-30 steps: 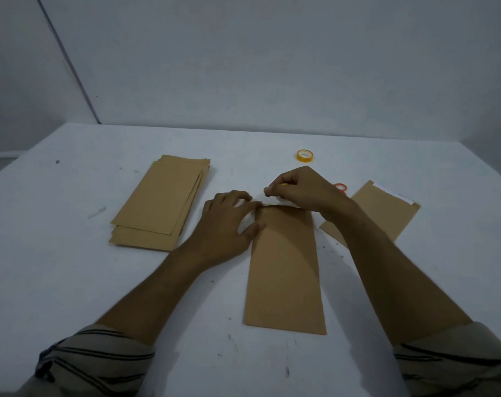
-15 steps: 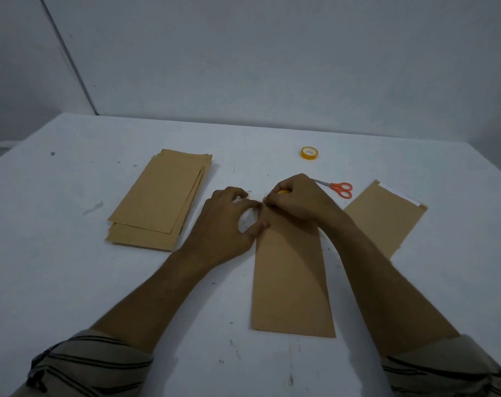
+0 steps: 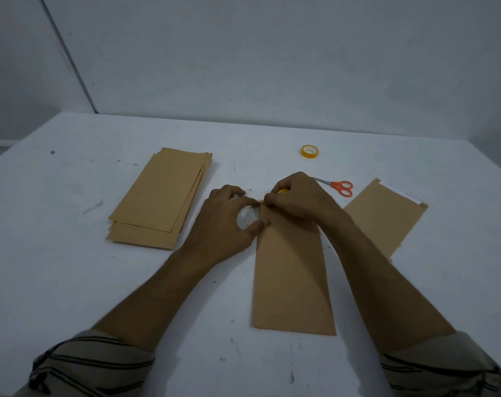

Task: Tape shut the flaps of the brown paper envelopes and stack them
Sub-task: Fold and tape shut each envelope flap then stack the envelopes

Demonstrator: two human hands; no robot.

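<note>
At the far edge of the envelope, its corner was pinched by the left hand; a tape roll was clamped within the right hand.

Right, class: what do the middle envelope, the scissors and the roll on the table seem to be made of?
The middle envelope: matt brown paper, lying flat with crisp edges. The scissors: grey blades, probably metal; uniformly orange handles, probably plastic. The roll: glossy yellowish tape, likely plastic film, too small to be sure.
</note>
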